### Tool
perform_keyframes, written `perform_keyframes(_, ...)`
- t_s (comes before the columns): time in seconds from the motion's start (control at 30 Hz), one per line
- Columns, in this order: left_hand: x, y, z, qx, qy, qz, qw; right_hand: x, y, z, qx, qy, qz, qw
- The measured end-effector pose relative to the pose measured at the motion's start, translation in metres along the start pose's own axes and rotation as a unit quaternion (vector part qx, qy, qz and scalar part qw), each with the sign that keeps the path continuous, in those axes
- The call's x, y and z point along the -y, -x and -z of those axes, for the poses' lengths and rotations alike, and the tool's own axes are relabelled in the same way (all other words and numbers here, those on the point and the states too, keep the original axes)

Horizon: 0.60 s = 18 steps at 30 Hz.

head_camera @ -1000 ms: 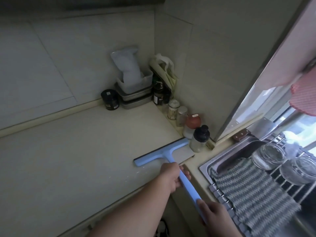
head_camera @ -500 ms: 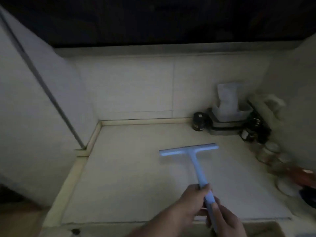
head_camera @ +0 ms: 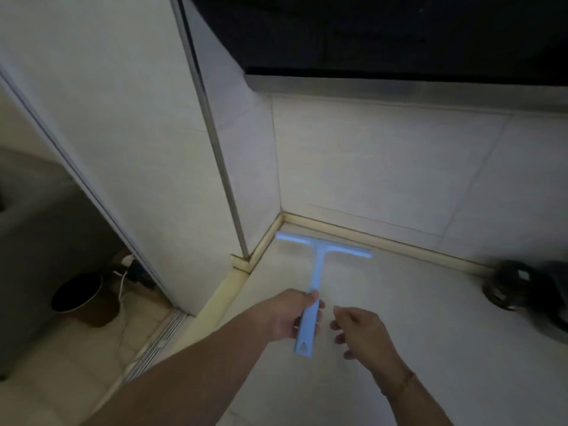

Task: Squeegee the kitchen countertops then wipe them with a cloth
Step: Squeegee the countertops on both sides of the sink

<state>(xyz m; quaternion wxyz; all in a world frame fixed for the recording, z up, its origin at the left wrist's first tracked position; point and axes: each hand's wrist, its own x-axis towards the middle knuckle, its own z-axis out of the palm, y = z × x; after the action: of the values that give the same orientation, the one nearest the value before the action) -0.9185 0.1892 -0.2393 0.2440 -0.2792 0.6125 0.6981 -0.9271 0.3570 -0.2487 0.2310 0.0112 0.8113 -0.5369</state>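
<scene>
A light blue T-shaped squeegee [head_camera: 318, 265] lies with its blade at the far left corner of the pale countertop [head_camera: 415, 318], close to the back ledge. My left hand [head_camera: 290, 316] grips the squeegee's handle about halfway down. Just right of the handle's end, my right hand [head_camera: 359, 330] hovers with loosely curled fingers, holding nothing and apart from the handle. No cloth is in view.
A dark round jar [head_camera: 508, 285] stands blurred at the counter's back right. A white panel with a metal edge strip [head_camera: 221, 167] bounds the counter on the left. Below left on the floor are a dark bin [head_camera: 78, 292] and a white cable [head_camera: 123, 290].
The view swung left from the sink to the counter's far left corner. The squeegee moved left and back with it. My right hand has let go of the handle; the left still holds it.
</scene>
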Motion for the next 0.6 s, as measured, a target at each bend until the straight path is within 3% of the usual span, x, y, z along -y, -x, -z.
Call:
perform_keyframes(0.23, -0.008, -0.041, 0.032, 0.023, 0.057, 0.003, 0.998, 0.039, -0.114, -0.048, 0.062, -0.022, -0.036, 0.997)
perform_keyframes(0.4, -0.019, -0.076, 0.057, -0.004, 0.028, 0.007, 1.000, 0.038, -0.167, -0.078, 0.007, -0.050, -0.032, 0.998)
perform_keyframes(0.6, -0.015, -0.099, 0.080, 0.032, 0.020, 0.050, 0.998, 0.053, -0.192, -0.104, -0.078, -0.124, -0.097, 0.984)
